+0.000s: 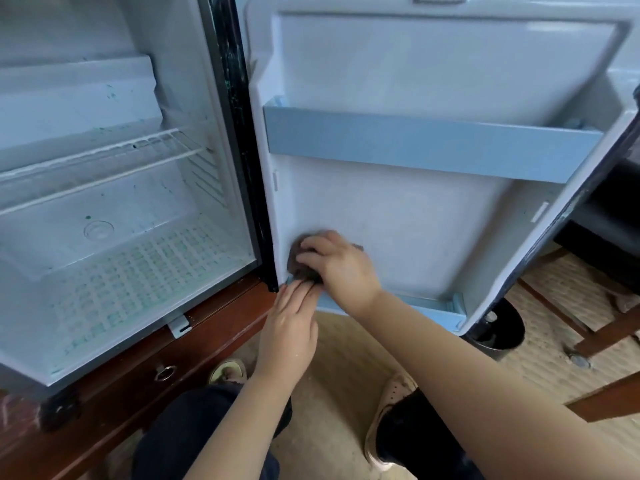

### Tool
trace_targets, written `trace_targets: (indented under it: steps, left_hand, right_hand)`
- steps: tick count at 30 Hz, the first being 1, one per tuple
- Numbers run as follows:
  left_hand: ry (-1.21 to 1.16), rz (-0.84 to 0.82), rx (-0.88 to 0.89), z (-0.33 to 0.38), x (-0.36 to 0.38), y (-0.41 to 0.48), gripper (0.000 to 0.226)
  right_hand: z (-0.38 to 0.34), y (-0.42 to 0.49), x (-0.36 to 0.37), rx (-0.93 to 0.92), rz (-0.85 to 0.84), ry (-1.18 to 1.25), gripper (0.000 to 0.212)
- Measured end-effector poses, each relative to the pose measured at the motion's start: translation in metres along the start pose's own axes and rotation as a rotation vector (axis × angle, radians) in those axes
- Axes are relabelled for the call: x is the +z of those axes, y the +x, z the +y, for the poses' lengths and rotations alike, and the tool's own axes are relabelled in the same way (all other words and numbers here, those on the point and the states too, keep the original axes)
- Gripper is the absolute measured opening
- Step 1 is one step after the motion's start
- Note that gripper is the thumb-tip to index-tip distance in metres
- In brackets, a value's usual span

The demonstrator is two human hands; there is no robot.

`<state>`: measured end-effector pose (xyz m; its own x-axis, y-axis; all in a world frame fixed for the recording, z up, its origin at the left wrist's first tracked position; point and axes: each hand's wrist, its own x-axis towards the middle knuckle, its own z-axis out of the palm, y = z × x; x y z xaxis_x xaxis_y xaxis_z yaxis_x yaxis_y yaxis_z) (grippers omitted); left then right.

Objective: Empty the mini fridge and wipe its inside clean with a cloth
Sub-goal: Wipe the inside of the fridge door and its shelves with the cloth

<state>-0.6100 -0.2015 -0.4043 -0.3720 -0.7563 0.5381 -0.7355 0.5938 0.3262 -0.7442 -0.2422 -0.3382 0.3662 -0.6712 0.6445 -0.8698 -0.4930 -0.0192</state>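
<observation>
Mini fridge (pixel 194 98) is seen open and emptied; only a wire shelf (pixel 104 168) is left in the cavity. Cloth (pixel 295 268), dark and bunched, is held against the door panel (pixel 398 209) at its lower hinge-side corner, just above the lower door rail (pixel 429 311). Right hand (pixel 337 268) is curled over the cloth, pressing it onto the panel. Left hand (pixel 289 323) is laid just below, fingers straight and together, tips touching the rail end; nothing is gripped by it. Key relation: the rest of the panel lies right of and above the cloth, and the rail's long axis runs left to right. A rightward stroke by the right hand is judged likely. Greenish marks are seen in the cavity, so wiping is judged unfinished.
</observation>
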Motion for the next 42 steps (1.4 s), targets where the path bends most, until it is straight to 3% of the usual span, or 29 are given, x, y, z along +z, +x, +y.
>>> trace_targets:
  steps: [3, 5, 12, 15, 18, 21, 27, 32, 36, 38, 42]
  left_hand:
    - [0.024, -0.022, 0.001, 0.000, -0.002, 0.004, 0.051]
    - [0.023, -0.025, -0.014, 0.001, -0.001, 0.005, 0.049]
    - [0.118, 0.028, -0.035, 0.010, 0.006, 0.007, 0.041]
    - [0.209, -0.008, -0.082, 0.030, 0.014, 0.015, 0.038]
    - [0.167, -0.018, 0.051, 0.055, 0.029, 0.029, 0.042]
    - [0.104, -0.014, 0.074, 0.068, 0.042, 0.042, 0.034]
    - [0.013, 0.004, 0.009, 0.068, 0.054, 0.054, 0.015]
    - [0.006, 0.059, -0.001, 0.068, 0.061, 0.058, 0.017]
    - [0.011, 0.152, 0.014, 0.065, 0.066, 0.057, 0.021]
    - [0.017, 0.168, 0.017, 0.065, 0.067, 0.055, 0.020]
    - [0.012, 0.167, 0.009, 0.066, 0.064, 0.051, 0.020]
  right_hand:
    - [-0.004, -0.010, 0.002, 0.176, -0.287, 0.126, 0.023]
    - [0.002, -0.011, -0.007, 0.259, -0.451, 0.045, 0.027]
    - [0.045, -0.069, -0.072, 0.448, -0.595, -0.307, 0.038]
    - [0.056, -0.068, -0.113, 0.357, -0.430, -0.490, 0.035]
    - [0.072, -0.055, -0.146, 0.229, -0.101, -0.543, 0.025]
    - [0.091, -0.040, -0.162, 0.141, 0.055, -0.704, 0.016]
    - [0.131, -0.060, -0.133, 0.073, -0.184, -1.001, 0.042]
    - [0.130, -0.092, -0.088, 0.077, -0.452, -0.964, 0.033]
    - [0.125, -0.093, -0.089, 0.031, -0.553, -0.842, 0.032]
    - [0.127, -0.084, -0.105, -0.056, -0.476, -0.806, 0.028]
    - [0.135, -0.049, -0.154, -0.125, -0.161, -0.844, 0.031]
